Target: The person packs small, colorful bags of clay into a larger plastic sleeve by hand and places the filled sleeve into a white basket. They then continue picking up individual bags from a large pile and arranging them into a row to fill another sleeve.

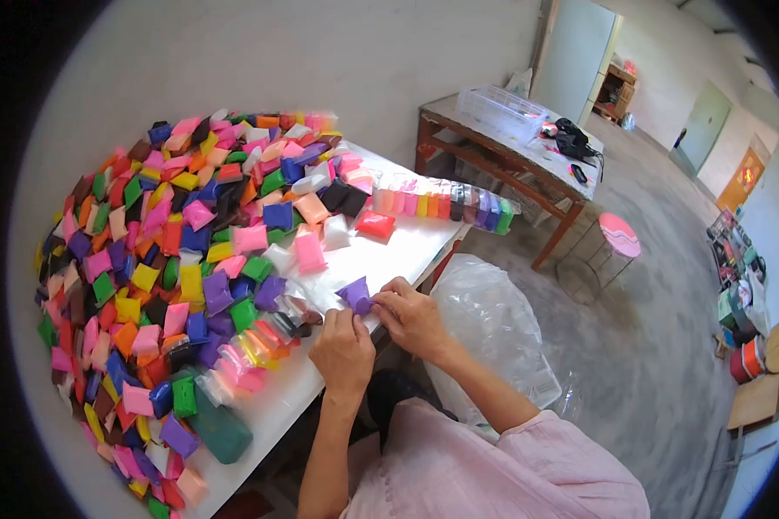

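My right hand (414, 318) pinches the lower right edge of a small purple packet (354, 296) of what looks like soft clay, above the white tabletop (355, 259) near its front edge. Close beside it, my left hand (344, 350) has its fingers curled closed; what lies between them is hidden. Just left of that hand is a clear plastic sleeve (255, 353) with a row of small packets in pink, yellow, red, grey and black. A second filled sleeve (441, 203), with many colours in a row, lies at the table's far right end.
A large heap of coloured packets (173, 259) covers the table's left side. A dark green block (221, 432) lies at the front edge. Below the table stands a big clear plastic bag (493, 329). Beyond are a wooden table (459, 121) with a clear basket and a pink-topped stool (619, 235).
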`<state>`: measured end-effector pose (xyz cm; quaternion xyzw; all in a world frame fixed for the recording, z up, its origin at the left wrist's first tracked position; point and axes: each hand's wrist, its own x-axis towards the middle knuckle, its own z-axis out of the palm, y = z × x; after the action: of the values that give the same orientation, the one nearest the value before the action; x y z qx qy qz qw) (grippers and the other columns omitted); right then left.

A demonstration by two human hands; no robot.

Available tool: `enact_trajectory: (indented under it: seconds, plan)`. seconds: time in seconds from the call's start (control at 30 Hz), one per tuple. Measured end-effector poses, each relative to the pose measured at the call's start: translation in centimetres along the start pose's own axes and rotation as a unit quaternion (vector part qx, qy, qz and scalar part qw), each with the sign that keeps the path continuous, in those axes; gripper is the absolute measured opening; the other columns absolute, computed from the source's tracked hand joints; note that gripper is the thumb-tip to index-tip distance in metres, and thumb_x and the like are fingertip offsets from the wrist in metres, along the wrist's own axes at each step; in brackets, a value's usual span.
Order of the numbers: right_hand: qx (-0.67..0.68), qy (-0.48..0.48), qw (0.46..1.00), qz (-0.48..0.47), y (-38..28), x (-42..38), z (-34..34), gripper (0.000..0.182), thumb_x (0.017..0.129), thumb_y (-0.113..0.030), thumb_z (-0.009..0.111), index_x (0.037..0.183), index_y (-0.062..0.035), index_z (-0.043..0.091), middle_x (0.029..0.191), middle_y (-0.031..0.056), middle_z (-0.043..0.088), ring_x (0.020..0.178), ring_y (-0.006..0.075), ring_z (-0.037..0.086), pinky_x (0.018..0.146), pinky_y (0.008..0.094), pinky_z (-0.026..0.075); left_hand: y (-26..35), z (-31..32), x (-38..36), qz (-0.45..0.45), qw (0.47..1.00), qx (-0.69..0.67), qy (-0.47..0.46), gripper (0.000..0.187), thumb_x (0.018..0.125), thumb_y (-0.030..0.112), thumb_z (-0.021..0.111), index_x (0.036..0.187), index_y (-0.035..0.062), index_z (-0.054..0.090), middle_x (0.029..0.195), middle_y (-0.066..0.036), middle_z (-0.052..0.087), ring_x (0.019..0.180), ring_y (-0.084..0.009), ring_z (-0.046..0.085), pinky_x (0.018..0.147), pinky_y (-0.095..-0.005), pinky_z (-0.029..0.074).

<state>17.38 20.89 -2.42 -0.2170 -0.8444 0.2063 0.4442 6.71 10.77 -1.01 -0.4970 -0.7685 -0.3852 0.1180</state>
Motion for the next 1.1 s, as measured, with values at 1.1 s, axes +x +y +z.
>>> enact_trajectory:
  seconds: [1.1]
  plan:
    - [0.524, -0.187, 0.77, 0.313, -2.5, 1.2, -3.4, 0.03, 0.093, -0.023, 0.07, 0.112, -0.0011, 0.068, 0.083, -0.0009, 0.065, 0.065, 0.0037, 0.05, 0.054, 0.0189, 0.038, -1.3, -1.1, -2.4, 0.16, 0.977, -0.097, 0.106, 0.018, 0.083, -0.003, 0.064, 0.101, -0.0026, 0.062, 0.085, -0.016, 0.059, 0.076, -0.0342, 0.061, 0.064, -0.0429, 0.049]
